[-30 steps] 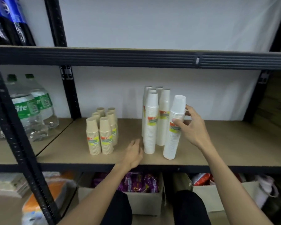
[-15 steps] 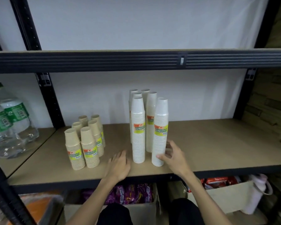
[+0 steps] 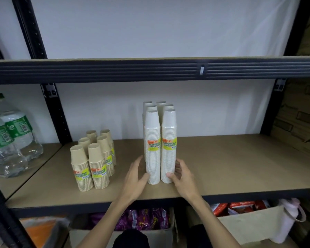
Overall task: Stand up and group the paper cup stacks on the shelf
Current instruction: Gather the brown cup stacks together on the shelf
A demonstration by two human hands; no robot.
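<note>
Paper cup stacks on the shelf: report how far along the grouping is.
Done: the brown stacks stand upright in one cluster, and the white stacks stand upright together. In hand: the left hand and right hand press the two front white stacks at their bases. Left: apparently only letting go; no stack lies down.

The front two white cup stacks hide most of the four behind them; only rims show. The brown cup stacks overlap likewise. The water bottles run off the left edge. Label small print is too fine to read.
</note>
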